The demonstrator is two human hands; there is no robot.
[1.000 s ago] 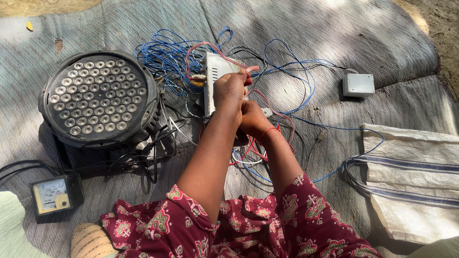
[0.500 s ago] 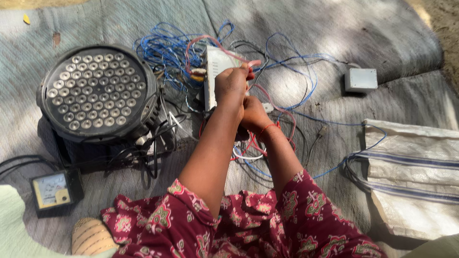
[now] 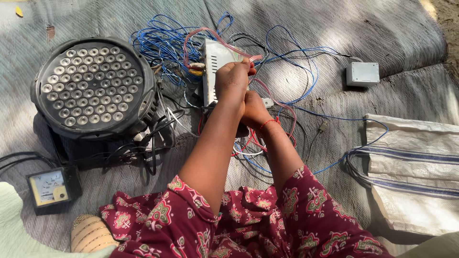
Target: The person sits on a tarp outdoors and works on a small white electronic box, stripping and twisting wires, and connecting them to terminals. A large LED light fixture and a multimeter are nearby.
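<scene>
both hands unmoved: left hand fingers pinching pink wires; right hand grip unclear.

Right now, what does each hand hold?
Left hand: closed, pinching thin wires over the white perforated box.
Right hand: closed; contents cannot be told.

Square black meter, cream dial face, lower left

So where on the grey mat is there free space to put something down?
Bare grey woven mat lies beyond the small grey plastic box, and at far left above the round black LED lamp. Crowded: blue and red wires surround both hands.
</scene>
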